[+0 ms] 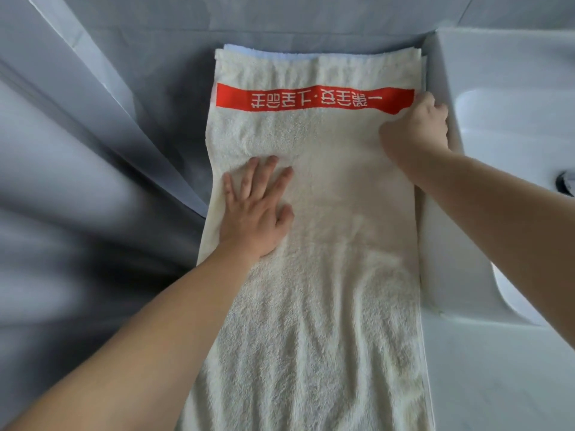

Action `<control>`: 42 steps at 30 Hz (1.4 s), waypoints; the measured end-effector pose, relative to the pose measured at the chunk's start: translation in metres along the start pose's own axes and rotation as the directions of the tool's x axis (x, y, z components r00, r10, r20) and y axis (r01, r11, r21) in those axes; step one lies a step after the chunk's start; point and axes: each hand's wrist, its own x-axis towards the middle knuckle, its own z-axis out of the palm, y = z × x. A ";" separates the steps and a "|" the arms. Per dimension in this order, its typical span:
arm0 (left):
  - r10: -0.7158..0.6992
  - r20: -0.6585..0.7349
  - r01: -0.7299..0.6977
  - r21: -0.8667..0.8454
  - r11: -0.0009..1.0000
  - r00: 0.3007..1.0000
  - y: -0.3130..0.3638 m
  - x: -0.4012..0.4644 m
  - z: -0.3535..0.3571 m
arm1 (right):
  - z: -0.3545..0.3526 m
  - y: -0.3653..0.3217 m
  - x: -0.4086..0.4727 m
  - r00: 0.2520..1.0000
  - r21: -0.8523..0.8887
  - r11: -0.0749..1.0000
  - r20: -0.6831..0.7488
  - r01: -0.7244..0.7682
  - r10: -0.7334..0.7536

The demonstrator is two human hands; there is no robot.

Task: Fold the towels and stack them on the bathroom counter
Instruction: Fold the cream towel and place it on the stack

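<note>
A cream towel (323,231) with a red band of white lettering (314,99) lies stretched lengthwise on the counter, its near end running out of the bottom of the view. Under its far end a light blue towel edge (267,54) peeks out. My left hand (255,209) presses flat on the towel's left side, fingers spread. At the towel's right edge, by the end of the red band, my right hand (417,126) has its fingers curled over the cloth and grips it.
A white sink basin (513,113) sits right of the towel, its raised rim (435,213) along the towel's edge and a drain (564,181) at far right. Grey tiled wall (155,42) lies behind and to the left.
</note>
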 end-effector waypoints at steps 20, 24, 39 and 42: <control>0.005 -0.034 -0.005 0.008 1.000 0.999 -0.001 -0.001 0.000 | -0.008 -0.018 0.041 0.800 -0.814 0.337 0.238 0.473 -0.550; 0.010 -0.027 -0.010 0.022 1.000 1.000 -0.001 -0.001 0.001 | 0.021 -0.016 0.049 0.681 -0.485 0.527 0.224 0.698 -0.697; 0.169 -0.372 -0.192 -0.026 0.981 0.913 0.034 0.053 -0.046 | 0.059 0.017 0.065 0.761 -0.383 0.666 0.198 0.640 -0.618; 0.147 -0.255 -0.129 0.086 0.988 0.956 0.065 0.114 -0.066 | 0.059 0.018 0.067 0.765 -0.374 0.675 0.190 0.636 -0.616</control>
